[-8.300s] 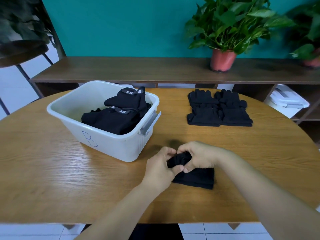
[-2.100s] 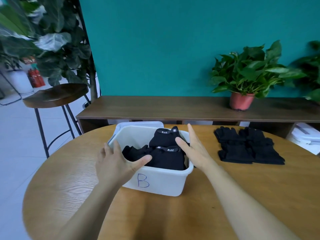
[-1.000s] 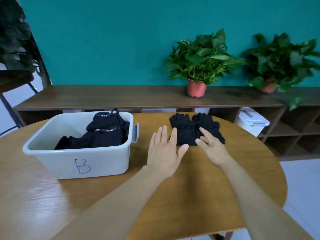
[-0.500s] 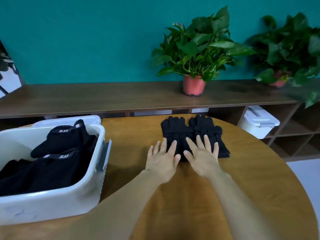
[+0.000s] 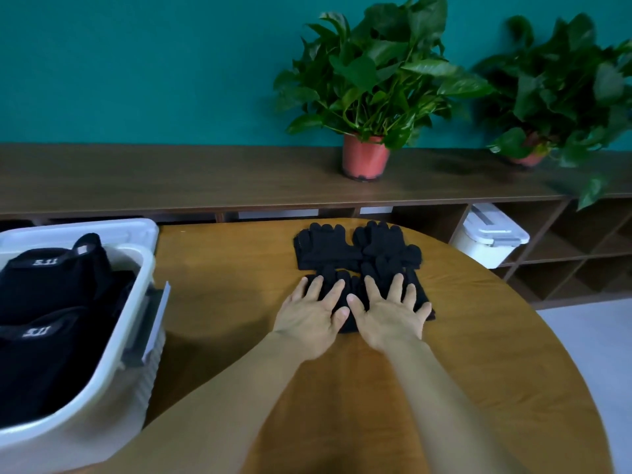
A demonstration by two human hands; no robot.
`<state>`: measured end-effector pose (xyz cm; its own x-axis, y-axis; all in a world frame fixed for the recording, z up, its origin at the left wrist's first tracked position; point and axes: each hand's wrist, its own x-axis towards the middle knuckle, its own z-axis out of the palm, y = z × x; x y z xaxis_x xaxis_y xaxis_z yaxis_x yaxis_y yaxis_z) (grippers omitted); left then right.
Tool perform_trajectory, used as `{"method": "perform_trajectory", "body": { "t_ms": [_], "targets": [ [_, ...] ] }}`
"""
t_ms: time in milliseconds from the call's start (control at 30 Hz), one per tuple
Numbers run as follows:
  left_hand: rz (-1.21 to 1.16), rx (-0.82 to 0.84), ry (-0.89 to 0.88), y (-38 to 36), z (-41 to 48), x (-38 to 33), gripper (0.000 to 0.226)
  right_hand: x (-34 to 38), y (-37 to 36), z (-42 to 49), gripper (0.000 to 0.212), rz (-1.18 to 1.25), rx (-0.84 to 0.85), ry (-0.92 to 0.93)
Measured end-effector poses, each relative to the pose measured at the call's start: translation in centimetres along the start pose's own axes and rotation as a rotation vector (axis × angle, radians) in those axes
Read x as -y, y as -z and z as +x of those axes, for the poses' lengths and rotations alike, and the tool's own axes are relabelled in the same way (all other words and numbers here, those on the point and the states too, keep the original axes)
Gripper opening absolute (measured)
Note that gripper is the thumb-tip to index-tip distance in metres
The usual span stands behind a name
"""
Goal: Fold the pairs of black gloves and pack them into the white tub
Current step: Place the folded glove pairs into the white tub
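A stack of black gloves (image 5: 355,249) lies flat near the far edge of the round wooden table (image 5: 478,371). My left hand (image 5: 309,318) rests with straight, spread fingers on the near left glove. My right hand (image 5: 393,314) lies flat on the near right glove beside it. The white tub (image 5: 102,384) stands at the left and holds folded black glove bundles (image 5: 48,302) with small white labels.
Behind the table runs a long dark wooden shelf unit (image 5: 205,179) with a potted plant (image 5: 367,97) and a second plant (image 5: 561,94). A white lidded box (image 5: 490,234) sits in a shelf bay at right. A white lid (image 5: 85,230) lies behind the tub.
Both hands have moved forward from the bare table onto the near gloves and now lie flat on them. The view has shifted right and closer, so the tub sits further left.
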<state>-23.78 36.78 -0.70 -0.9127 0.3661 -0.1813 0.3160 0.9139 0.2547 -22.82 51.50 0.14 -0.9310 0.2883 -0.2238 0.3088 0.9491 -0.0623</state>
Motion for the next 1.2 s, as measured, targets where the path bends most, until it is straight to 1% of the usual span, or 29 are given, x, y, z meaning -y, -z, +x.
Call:
{"method": "perform_trajectory", "body": {
  "t_ms": [467, 700, 967, 1067, 1133, 1200],
  "targets": [
    [-0.037, 0.043, 0.007, -1.4, -10.5, 2.0, 0.060, 1.3, -1.9, -10.0, 0.064, 0.032, 0.040, 0.024],
    [-0.025, 0.004, 0.001, -2.6, -16.1, 3.1, 0.059, 2.0, -3.2, -15.2, 0.062, 0.040, 0.037, 0.024],
    [-0.006, -0.003, -0.010, -3.4, -21.7, 4.5, 0.059, 2.5, -4.4, -19.6, 0.062, 0.016, 0.033, 0.023],
    [0.016, -0.007, 0.001, -3.5, -23.7, 5.2, 0.060, 2.7, -4.6, -21.0, 0.064, 0.046, 0.040, 0.028],
    [0.046, -0.035, 0.001, -3.1, -24.4, 5.4, 0.059, 3.0, -4.5, -21.8, 0.065, 0.070, 0.024, 0.040],
    [0.063, -0.101, -0.031, -2.7, -24.6, 5.6, 0.057, 3.7, -4.5, -22.7, 0.065, 0.065, -0.056, 0.102]
  ]
}}
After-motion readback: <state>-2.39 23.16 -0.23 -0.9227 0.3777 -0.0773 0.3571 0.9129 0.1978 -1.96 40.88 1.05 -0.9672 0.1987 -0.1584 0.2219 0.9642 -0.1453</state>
